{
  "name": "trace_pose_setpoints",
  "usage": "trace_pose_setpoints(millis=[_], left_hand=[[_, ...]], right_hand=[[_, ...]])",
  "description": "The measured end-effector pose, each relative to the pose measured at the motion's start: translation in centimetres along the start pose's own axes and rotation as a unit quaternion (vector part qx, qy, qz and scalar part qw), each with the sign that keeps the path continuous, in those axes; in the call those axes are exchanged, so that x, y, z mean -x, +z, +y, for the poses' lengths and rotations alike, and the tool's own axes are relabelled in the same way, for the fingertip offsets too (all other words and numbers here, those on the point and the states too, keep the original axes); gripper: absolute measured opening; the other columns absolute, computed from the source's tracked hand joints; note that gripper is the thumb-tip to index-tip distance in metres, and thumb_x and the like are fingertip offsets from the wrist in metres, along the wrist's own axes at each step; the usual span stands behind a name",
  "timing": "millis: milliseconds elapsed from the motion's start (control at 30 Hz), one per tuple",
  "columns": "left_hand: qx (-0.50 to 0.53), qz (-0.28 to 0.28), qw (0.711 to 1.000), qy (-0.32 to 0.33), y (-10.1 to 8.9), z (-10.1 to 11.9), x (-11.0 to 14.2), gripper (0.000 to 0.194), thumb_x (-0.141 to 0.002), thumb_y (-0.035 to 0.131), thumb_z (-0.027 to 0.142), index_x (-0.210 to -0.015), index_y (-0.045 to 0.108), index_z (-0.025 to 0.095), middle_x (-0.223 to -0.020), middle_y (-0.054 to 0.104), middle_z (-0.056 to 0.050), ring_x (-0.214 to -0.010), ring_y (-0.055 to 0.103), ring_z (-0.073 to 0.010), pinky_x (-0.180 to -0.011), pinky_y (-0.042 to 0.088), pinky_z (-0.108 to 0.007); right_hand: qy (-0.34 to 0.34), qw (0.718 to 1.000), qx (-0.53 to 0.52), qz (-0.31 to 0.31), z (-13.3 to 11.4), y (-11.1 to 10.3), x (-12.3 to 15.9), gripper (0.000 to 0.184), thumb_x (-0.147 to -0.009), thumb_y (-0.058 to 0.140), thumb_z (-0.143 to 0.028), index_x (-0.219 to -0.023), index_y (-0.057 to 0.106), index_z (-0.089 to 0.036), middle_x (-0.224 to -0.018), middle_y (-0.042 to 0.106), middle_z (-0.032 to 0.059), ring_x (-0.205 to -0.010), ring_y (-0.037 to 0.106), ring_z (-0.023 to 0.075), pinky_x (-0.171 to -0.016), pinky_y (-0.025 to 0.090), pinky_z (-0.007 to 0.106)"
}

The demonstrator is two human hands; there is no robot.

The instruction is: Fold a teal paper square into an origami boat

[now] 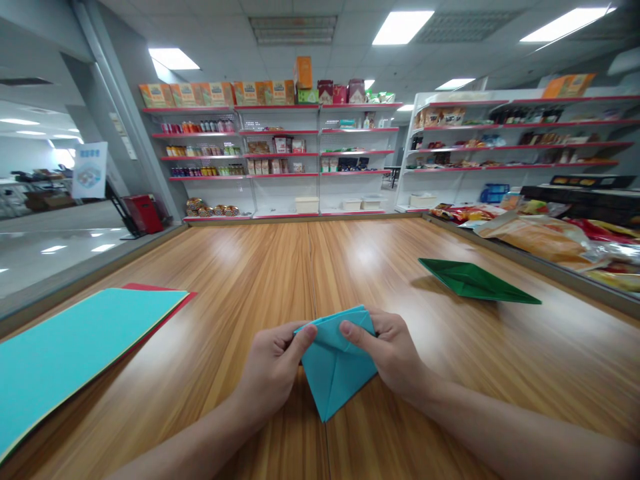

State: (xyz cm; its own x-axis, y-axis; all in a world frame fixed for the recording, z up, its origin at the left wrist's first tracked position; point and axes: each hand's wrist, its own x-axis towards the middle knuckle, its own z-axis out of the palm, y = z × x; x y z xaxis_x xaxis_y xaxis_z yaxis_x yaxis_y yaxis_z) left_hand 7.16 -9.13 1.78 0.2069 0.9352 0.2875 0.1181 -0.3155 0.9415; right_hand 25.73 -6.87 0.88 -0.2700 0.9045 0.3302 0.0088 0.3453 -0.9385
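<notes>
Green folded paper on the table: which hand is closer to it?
The right. The right hand holds the blue paper to the near left of the green folded paper, not touching it; the left hand, on the blue paper's other side, is farther left.

A wood-grained worktop (240, 267) filled the lower frame, glossy in patches, with a seam (311, 260) down its middle and a brownish edging (300, 219) along its far side. At the left lay a stack of sheets (90, 347), turquoise uppermost, red showing beneath. Right of centre sat a folded green paper (470, 280), pointed at both ends.
</notes>
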Motion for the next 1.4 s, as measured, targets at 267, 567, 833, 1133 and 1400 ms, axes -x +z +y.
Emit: trace_pose_setpoints(millis=[267, 567, 833, 1133, 1400], left_hand=[[0.012, 0.000, 1.000, 0.013, 0.0, -0.3, 0.2, 0.035, -0.091, 0.050, 0.039, -0.076, 0.071, 0.016, -0.065, 0.064, -0.003, -0.063, 0.058, -0.0176, -0.059, 0.046, -0.025], [0.031, 0.038, 0.999, 0.002, 0.2, -1.3, 0.2, 0.055, -0.092, 0.039, 0.052, -0.050, 0.043, 0.017, -0.049, 0.040, 0.001, -0.047, 0.039, -0.0108, -0.045, 0.035, -0.021], [-0.014, -0.016, 1.000, 0.005, -0.1, -0.4, 0.2, 0.038, -0.091, 0.048, 0.041, -0.077, 0.069, 0.013, -0.064, 0.059, -0.003, -0.065, 0.055, -0.0168, -0.060, 0.045, -0.024], [0.057, 0.030, 0.998, -0.002, 0.2, -1.3, 0.3, 0.053, -0.091, 0.043, 0.050, -0.051, 0.047, 0.015, -0.053, 0.046, -0.001, -0.051, 0.045, -0.0119, -0.049, 0.041, -0.022], [-0.024, 0.002, 1.000, 0.017, -0.1, -0.5, 0.1, 0.035, -0.089, 0.053, 0.039, -0.070, 0.067, 0.014, -0.063, 0.058, -0.001, -0.060, 0.051, -0.0138, -0.057, 0.042, -0.022]], right_hand=[[0.002, 1.000, -0.012, -0.007, 0.2, 0.0, 0.2, 0.029, -0.084, 0.062, -0.041, -0.073, 0.071, -0.016, -0.074, 0.061, 0.0049, -0.069, 0.059, 0.0168, -0.060, 0.049, 0.027], [0.018, 0.999, -0.038, -0.009, 0.2, 0.0, 0.1, 0.030, -0.083, 0.063, -0.043, -0.073, 0.069, -0.015, -0.077, 0.063, 0.0057, -0.070, 0.059, 0.0175, -0.060, 0.049, 0.028], [0.009, 1.000, -0.030, -0.003, 0.7, -0.2, -0.1, 0.031, -0.083, 0.064, -0.041, -0.072, 0.071, -0.013, -0.074, 0.062, 0.0057, -0.067, 0.058, 0.0162, -0.059, 0.048, 0.027], [-0.007, 0.999, -0.034, -0.007, 0.5, 0.0, 0.0, 0.027, -0.084, 0.063, -0.039, -0.075, 0.071, -0.015, -0.077, 0.062, 0.0051, -0.069, 0.059, 0.0158, -0.060, 0.048, 0.026], [-0.002, 1.000, -0.030, -0.006, 0.7, -0.1, 0.0, 0.030, -0.084, 0.063, -0.040, -0.073, 0.069, -0.013, -0.074, 0.060, 0.0049, -0.068, 0.057, 0.0158, -0.060, 0.048, 0.028]])
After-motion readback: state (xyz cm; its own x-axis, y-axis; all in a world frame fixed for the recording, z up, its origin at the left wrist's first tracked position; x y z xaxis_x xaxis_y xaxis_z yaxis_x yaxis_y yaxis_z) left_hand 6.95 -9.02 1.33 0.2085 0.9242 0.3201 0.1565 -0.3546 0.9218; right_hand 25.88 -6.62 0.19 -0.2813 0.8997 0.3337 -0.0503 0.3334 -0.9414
